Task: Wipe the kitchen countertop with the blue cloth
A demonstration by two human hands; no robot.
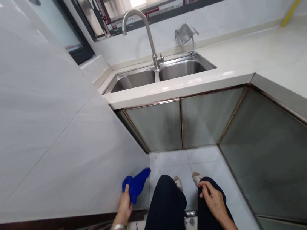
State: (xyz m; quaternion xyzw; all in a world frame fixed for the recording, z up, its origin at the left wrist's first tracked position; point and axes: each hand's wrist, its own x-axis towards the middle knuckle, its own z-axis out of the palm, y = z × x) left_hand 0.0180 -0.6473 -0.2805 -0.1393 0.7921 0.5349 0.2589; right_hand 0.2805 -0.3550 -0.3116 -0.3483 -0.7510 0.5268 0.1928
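My left hand (125, 203) is closed around a bunched blue cloth (137, 185), held low beside the white tiled wall. One end of the cloth sticks out forward, and a silvery band (119, 226) circles that wrist. My right hand (212, 201) rests on my right knee in dark trousers (167, 212). Its fingers are loosely bent and apart, with nothing seen in them.
Ahead stands a light counter (230, 53) with a double steel sink (135, 80) and a curved tap (144, 16). Cabinet doors (153, 124) lie below it, and more (275, 159) run along the right. A tiled wall (56, 116) bounds the left.
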